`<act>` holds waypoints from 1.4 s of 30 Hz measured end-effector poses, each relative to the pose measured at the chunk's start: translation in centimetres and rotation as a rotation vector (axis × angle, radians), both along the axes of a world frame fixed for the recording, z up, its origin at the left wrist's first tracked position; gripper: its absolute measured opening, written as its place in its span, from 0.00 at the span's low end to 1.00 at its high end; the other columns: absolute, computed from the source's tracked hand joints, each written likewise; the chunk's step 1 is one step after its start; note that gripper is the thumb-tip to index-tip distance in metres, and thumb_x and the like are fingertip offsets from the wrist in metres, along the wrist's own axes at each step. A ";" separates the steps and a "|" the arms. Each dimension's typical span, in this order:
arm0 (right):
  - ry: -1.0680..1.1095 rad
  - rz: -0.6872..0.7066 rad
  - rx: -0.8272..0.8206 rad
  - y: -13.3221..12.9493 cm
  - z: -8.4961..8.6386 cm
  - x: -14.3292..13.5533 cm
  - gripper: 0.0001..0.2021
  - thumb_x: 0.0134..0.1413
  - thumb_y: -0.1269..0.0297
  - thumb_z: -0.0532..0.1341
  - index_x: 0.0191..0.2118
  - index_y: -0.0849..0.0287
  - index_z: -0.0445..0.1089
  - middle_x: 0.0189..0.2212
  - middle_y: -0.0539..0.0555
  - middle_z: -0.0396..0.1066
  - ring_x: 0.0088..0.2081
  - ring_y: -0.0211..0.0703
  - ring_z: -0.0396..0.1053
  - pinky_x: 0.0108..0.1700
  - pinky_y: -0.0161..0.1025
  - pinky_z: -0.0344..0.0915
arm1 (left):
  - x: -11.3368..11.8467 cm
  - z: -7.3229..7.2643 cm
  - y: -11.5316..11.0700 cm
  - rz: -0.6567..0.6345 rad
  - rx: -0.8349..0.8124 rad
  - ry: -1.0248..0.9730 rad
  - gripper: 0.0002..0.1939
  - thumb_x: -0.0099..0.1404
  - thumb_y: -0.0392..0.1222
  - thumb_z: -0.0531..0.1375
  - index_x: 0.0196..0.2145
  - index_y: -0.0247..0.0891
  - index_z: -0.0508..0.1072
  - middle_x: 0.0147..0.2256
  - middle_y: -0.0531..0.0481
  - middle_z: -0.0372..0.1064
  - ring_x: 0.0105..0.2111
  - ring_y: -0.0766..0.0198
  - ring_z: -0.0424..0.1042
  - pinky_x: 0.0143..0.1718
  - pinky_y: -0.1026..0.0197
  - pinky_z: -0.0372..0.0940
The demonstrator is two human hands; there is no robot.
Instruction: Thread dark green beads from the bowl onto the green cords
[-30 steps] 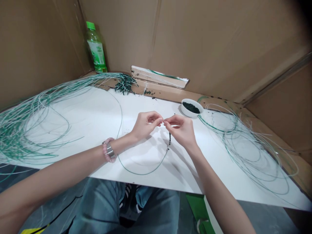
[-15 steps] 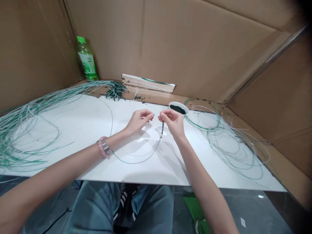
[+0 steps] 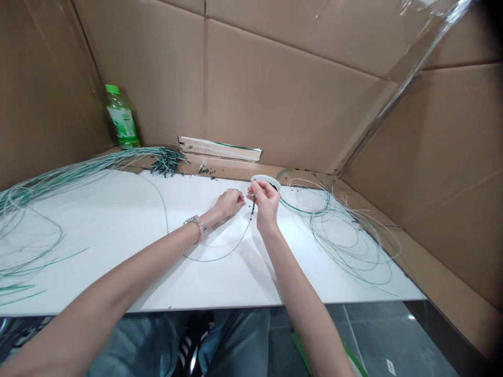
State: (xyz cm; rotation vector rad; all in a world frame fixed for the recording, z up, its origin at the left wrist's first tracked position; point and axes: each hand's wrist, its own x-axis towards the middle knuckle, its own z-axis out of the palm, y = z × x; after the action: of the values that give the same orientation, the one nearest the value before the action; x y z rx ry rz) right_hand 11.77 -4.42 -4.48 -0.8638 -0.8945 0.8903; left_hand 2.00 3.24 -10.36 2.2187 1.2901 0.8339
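My right hand [image 3: 266, 205] pinches a thin green string [image 3: 238, 246] near its end, just in front of the white bowl [image 3: 262, 176]. A short row of tiny dark beads [image 3: 253, 204] hangs on the string below those fingers. The string curves down and left across the white tabletop, passing under my left wrist. My left hand [image 3: 229, 203], with a pink bracelet at its wrist, is close beside the right one, its fingers curled together. What those fingers hold, if anything, is too small to make out. Dark beads lie inside the bowl, partly hidden by my right hand.
Loose green and white strings [image 3: 51, 180] spread over the left side, ending in a dark beaded bundle [image 3: 168, 161]. More strings coil [image 3: 346, 225] on the right. A green bottle [image 3: 122, 121] stands at the back left, against cardboard walls [image 3: 267, 94].
My left hand has turned over, and its fingers have curled in close to the right hand. My right hand still pinches the beaded string. The whole view has shifted.
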 end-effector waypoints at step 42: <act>-0.550 0.191 0.062 -3.4 -0.8 -3.6 0.04 0.46 0.68 0.61 0.25 0.60 0.66 0.33 0.55 0.74 0.37 0.42 0.73 0.31 0.34 0.72 | -7.4 2.2 -7.7 -0.166 -0.873 -1.316 0.13 0.39 0.40 0.72 0.22 0.34 0.74 0.22 0.55 0.68 0.25 0.73 0.67 0.35 0.67 0.63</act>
State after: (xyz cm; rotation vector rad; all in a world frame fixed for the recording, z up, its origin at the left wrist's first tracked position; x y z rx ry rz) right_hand 8.22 -7.85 -5.31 -0.9997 -1.4936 0.7924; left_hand -5.36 -4.50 -8.16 0.7229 0.5546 1.0556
